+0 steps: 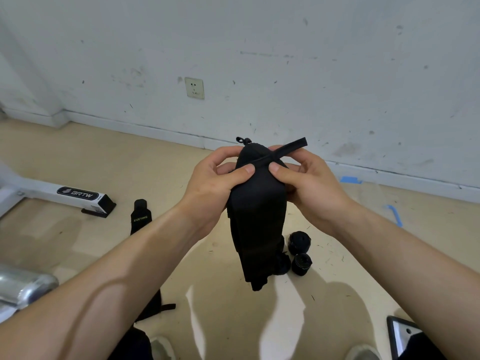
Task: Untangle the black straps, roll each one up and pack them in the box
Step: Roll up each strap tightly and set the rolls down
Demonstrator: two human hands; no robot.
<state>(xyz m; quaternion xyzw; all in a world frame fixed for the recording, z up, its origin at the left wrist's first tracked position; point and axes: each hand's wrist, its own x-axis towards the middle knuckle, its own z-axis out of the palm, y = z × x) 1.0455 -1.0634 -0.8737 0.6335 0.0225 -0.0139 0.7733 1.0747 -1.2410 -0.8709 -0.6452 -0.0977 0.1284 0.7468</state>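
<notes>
Fingers (226, 154) of the left hand (215, 178) curl round the upper end of the black strap bundle (255, 224), thumb pressed flat on it. From my remote seat I see the right hand (309, 183) pinching a narrow strap end (288, 149) that crosses the top and pokes up to the right. The bundle hangs upright between both forearms. Beside its lower end, a rolled strap (300, 241) and a second roll (301, 264) stand on the floor (104, 152); a flat strap lettered XUEYING (140, 216) lies to the left.
</notes>
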